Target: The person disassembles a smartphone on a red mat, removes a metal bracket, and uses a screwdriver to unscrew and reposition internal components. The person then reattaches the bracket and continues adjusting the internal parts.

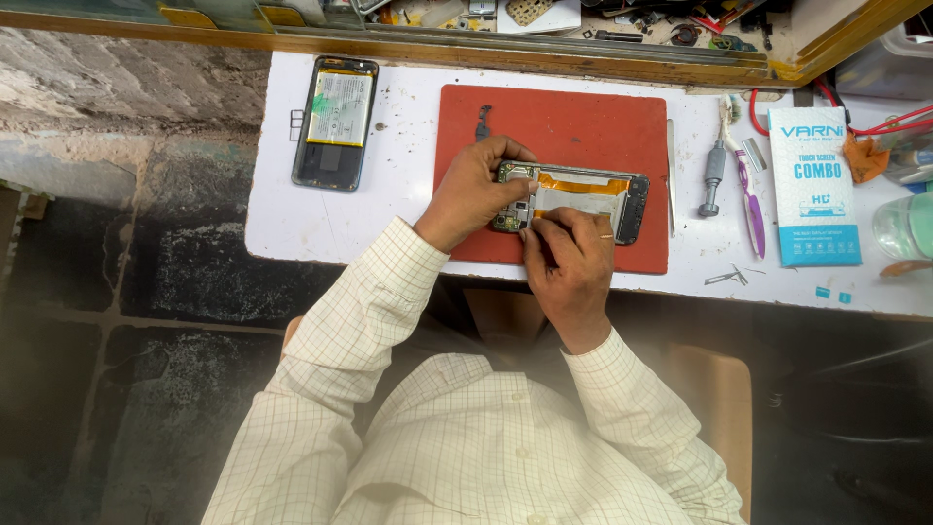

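Note:
An opened phone (583, 197) with its back off lies on a red work mat (554, 122), showing an orange strip and a silvery battery. My left hand (473, 190) grips the phone's left end, fingers curled over its top edge. My right hand (569, 258), with a ring on one finger, presses its fingertips onto the phone's lower middle, near the circuit board. Whether a small tool is pinched there is not clear.
A second phone (336, 122) with its battery exposed lies at the left of the white table (292, 224). A small dark part (483, 122) rests on the mat. To the right lie a screwdriver (712, 175), a toothbrush (748, 199), a blue-white box (814, 185) and tweezers (727, 277).

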